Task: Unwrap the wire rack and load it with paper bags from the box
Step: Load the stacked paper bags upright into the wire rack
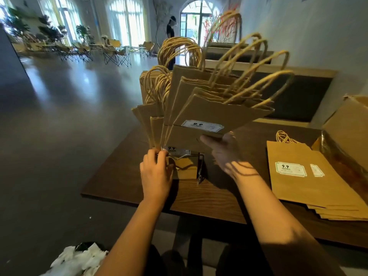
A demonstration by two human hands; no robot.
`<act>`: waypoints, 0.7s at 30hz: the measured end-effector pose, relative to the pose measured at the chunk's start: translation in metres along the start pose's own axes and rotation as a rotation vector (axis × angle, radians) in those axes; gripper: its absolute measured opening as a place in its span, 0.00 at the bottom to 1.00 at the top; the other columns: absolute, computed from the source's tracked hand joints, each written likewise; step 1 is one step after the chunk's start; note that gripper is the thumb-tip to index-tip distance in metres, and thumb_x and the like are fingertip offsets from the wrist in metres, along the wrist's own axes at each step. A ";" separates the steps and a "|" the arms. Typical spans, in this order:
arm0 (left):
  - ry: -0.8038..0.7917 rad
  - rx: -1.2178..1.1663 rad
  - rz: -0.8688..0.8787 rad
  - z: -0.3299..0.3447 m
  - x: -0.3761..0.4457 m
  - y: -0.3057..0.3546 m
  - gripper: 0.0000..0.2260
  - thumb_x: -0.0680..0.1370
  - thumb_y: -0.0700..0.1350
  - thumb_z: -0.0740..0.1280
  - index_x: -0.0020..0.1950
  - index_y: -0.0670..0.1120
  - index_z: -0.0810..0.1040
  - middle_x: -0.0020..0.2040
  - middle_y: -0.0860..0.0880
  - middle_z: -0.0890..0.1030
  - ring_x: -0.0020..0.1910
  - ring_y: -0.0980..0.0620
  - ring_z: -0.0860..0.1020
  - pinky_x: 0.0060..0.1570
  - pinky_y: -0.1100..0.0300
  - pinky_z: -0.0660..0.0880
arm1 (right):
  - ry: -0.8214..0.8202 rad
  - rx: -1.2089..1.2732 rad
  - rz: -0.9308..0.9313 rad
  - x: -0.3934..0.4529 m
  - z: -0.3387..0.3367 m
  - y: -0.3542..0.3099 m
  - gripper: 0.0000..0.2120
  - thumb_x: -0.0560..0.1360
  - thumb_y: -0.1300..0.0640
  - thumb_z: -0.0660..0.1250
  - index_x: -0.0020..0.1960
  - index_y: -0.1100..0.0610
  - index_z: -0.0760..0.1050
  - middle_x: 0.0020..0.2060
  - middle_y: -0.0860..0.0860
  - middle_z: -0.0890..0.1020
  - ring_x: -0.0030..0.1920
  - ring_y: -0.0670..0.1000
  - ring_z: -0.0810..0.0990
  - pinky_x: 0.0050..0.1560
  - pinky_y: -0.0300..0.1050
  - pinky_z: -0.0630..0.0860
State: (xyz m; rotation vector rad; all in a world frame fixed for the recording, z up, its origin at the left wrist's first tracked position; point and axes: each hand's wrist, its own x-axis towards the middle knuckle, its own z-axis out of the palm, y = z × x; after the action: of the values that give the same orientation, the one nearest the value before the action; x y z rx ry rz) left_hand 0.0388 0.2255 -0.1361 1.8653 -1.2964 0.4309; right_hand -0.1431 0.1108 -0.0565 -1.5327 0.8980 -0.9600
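A fan of flat kraft paper bags (209, 108), matte and creased, with twisted paper-cord handles, is held tilted above a dark wire rack (200, 166) near the table's front edge. The fan is gripped at its lower edge by the right hand (223, 150), thumb on the front face. More bags (151, 124) stand upright in the rack, and its front rim is pinched by the left hand (157, 168). At three o'clock a flat stack of bags (310, 180) lies on the wood-grain table (209, 198), touching an open cardboard box (346, 124). White crumpled wrapping (79, 259) lies at seven o'clock on the glossy dark floor (69, 116).
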 end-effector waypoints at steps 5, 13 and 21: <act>0.028 -0.135 0.007 0.011 -0.004 -0.006 0.25 0.73 0.40 0.77 0.67 0.45 0.72 0.65 0.45 0.70 0.59 0.45 0.76 0.50 0.46 0.81 | -0.064 0.194 0.173 -0.002 0.020 -0.006 0.11 0.74 0.56 0.77 0.52 0.54 0.77 0.49 0.48 0.84 0.53 0.54 0.83 0.53 0.46 0.77; 0.110 -0.332 -0.072 0.004 -0.017 -0.006 0.28 0.73 0.40 0.75 0.69 0.48 0.65 0.68 0.44 0.65 0.60 0.47 0.75 0.54 0.52 0.81 | -0.130 0.333 0.326 -0.004 0.028 0.002 0.24 0.74 0.61 0.75 0.64 0.70 0.70 0.62 0.63 0.80 0.63 0.58 0.81 0.71 0.58 0.73; 0.093 -0.358 -0.193 -0.011 -0.023 -0.005 0.29 0.74 0.41 0.73 0.73 0.47 0.67 0.61 0.48 0.76 0.60 0.53 0.73 0.60 0.50 0.76 | -0.133 0.412 0.325 -0.003 0.033 0.015 0.13 0.80 0.61 0.69 0.61 0.64 0.69 0.64 0.61 0.79 0.65 0.57 0.79 0.74 0.60 0.68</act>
State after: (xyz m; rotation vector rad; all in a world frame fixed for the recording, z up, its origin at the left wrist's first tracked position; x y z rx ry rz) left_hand 0.0351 0.2486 -0.1465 1.6277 -1.0422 0.1678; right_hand -0.1152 0.1238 -0.0750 -1.0492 0.7683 -0.7410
